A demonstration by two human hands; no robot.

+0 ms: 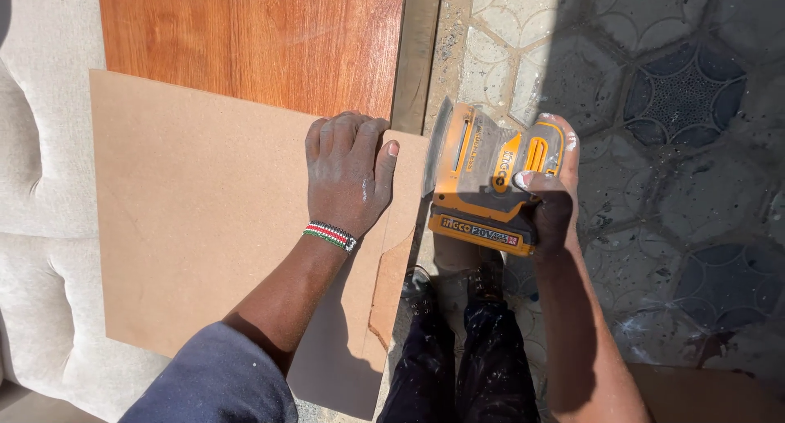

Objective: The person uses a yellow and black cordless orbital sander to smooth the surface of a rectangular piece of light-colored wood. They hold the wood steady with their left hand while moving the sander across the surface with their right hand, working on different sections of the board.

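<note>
Sleeve: dark blue sleeve on the person's left arm sits lowest in view, beside dust-flecked dark trousers and shoes below the board's edge.
Board: thin brown fibreboard panel lies flat over a padded cream surface, its right side running out past the support, with a curved cut-out near that edge.
Left hand: left hand rests palm down on the panel near its right edge, fingers spread and flat, clasping nothing; a beaded wristband circles the wrist.
Right hand: right hand is wrapped around the body of a yellow cordless sander, thumb on top, pad tilted against the panel's right edge.
Risk, fingers: the sander sits just beside the left thumb; a slip along the edge could scuff the knuckles.
Risk, board: the overhanging edge looks unsupported, so pressure there could flex it, chatter, or snap the thin part by the cut-out.
Risk, shift: one flat palm may not stop the panel sliding on soft padding.
Beyond: reddish wooden door lies under the panel's far edge; patterned paving spreads to the right.
</note>
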